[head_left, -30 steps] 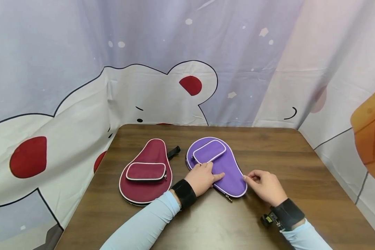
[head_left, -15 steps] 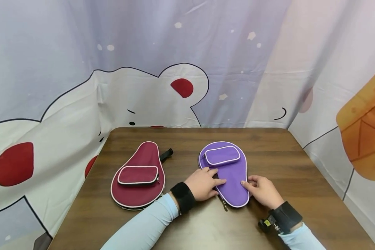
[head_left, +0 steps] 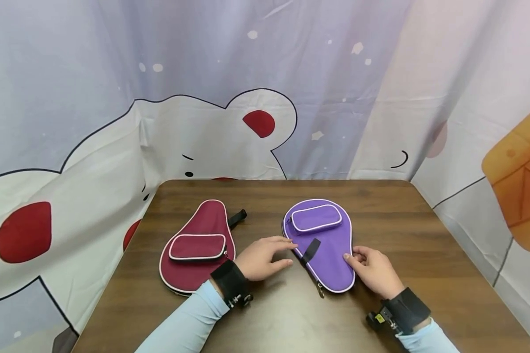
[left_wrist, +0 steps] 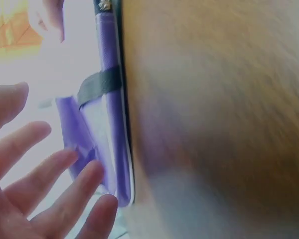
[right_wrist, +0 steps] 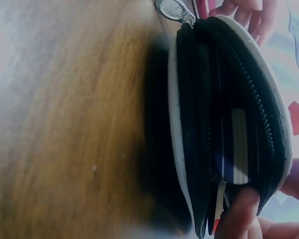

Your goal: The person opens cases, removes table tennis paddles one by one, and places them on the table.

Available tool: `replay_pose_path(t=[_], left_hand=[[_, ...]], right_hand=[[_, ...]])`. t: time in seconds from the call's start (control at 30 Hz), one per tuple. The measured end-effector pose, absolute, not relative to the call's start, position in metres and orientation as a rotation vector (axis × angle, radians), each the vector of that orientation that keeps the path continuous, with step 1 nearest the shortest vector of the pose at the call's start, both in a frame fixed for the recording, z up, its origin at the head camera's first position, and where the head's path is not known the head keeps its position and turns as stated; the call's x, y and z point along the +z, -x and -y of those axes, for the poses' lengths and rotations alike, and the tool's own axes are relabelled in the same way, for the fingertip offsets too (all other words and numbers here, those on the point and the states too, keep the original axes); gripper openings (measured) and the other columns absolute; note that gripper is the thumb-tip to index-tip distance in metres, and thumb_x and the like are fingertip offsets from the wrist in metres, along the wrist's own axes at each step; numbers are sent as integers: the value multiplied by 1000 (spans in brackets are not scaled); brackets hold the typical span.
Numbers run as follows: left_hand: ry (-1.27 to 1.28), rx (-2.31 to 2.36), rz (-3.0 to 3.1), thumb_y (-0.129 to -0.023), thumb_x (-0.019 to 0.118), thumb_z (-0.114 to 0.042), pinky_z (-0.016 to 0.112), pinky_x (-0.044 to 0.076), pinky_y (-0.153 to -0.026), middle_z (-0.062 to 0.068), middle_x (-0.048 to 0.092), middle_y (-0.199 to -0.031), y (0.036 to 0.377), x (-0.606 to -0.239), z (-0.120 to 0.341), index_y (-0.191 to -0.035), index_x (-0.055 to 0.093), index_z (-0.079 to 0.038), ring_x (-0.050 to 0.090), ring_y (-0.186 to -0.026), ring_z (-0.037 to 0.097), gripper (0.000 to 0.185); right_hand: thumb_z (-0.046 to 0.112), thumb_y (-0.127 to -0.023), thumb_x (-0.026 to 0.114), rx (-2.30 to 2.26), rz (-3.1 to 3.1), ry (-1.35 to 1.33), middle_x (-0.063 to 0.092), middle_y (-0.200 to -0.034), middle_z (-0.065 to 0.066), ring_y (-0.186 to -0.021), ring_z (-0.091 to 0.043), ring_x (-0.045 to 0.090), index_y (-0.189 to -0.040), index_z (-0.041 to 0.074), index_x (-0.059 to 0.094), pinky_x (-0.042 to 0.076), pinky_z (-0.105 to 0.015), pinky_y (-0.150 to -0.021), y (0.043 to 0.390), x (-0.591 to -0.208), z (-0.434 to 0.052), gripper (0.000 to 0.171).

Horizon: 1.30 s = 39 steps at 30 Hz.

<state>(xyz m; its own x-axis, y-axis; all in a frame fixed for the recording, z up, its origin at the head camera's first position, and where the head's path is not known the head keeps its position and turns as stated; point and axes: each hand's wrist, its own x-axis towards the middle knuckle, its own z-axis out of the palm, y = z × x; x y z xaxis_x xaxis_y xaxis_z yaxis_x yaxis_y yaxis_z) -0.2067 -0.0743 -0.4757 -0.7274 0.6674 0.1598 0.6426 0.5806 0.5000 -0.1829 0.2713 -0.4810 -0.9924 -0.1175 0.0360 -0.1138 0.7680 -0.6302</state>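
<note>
purple paddle case (head_left: 321,245) lies flat on the brown table (head_left: 424,235), a little right of centre in the head view, narrow end toward me with its zipper pull (head_left: 320,293) at the tip. my right hand (head_left: 373,272) grips the case's right edge, fingers curled on it; the right wrist view shows that edge gaping with fingertips (right_wrist: 239,209) pinching it. my left hand (head_left: 260,257) rests on the table just left of the case, fingers spread and relaxed, holding nothing, beside the black strap (head_left: 310,251). maroon case (head_left: 198,247) lies at centre left, apart from the purple one.
</note>
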Motion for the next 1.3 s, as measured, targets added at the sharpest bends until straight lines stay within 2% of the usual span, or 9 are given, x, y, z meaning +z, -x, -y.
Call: replay_pose_path(t=[0.13,0.4,0.53,0.63,0.73,0.83,0.93,1.1,1.3], left_hand=[[-1154,845,-2781,-110,70,-32,38,50,-114,0,73,-141,204,-473,79,-146,73,-16,65,-134,15,40],[-1130,910,-2775,-109,72,-30,31,57,-96,-2,78,-125,198,-474,75,-137,77,-13,75,-106,11,33],[-1100,960,-2780,-108,73,-28,25,57,-86,-8,79,-105,197,-475,75,-131,80,-12,72,-91,1,29],[-1077,963,-2795,-108,73,-31,21,55,-79,-14,76,-90,197,-477,74,-128,82,-13,64,-77,-7,28],[-1057,960,-2800,-107,74,-32,20,54,-76,-17,72,-82,196,-478,74,-125,82,-14,58,-68,-10,27],[-1042,964,-2796,-107,74,-31,21,54,-76,-17,72,-82,195,-479,75,-125,82,-14,58,-66,-10,25],[-1039,954,-2796,-107,74,-30,21,54,-76,-15,73,-85,193,-479,75,-125,82,-14,59,-68,-9,25],[-1049,954,-2811,-108,73,-30,21,55,-80,-14,75,-90,190,-479,76,-124,82,-14,62,-77,-7,25],[-1036,1059,-2815,-110,70,-31,23,55,-80,-15,76,-93,187,-474,74,-123,83,-14,66,-84,-5,24]], right_hand=[[31,-105,75,-1072,-2972,197,75,-92,0,-83,-13,69,-129,-13,70,53,-30,-73,181,-482,-271,51],[30,-104,77,-1095,-3040,251,69,-85,2,-71,-8,60,-124,-5,75,48,-27,-69,178,-478,-261,39],[31,-105,77,-1097,-3066,267,70,-87,4,-73,-7,60,-125,-4,75,48,-27,-68,175,-471,-255,40],[36,-108,72,-1163,-3085,338,70,-88,4,-72,-10,59,-122,-3,77,47,-27,-65,174,-472,-255,42],[41,-108,70,-1291,-3101,456,67,-84,4,-68,-10,55,-116,2,79,42,-26,-61,176,-481,-258,40],[39,-108,70,-1340,-3115,503,66,-82,5,-65,-10,54,-114,3,79,41,-26,-59,175,-480,-254,37],[30,-107,73,-1302,-3137,480,68,-82,5,-65,-8,56,-117,1,79,44,-27,-60,169,-469,-243,31],[15,-102,79,-1283,-3189,488,69,-83,7,-65,-2,56,-119,-2,79,47,-24,-60,159,-460,-227,24],[8,-97,84,-1271,-3277,667,66,-80,13,-65,1,57,-112,7,80,50,-24,-59,149,-458,-207,16]])
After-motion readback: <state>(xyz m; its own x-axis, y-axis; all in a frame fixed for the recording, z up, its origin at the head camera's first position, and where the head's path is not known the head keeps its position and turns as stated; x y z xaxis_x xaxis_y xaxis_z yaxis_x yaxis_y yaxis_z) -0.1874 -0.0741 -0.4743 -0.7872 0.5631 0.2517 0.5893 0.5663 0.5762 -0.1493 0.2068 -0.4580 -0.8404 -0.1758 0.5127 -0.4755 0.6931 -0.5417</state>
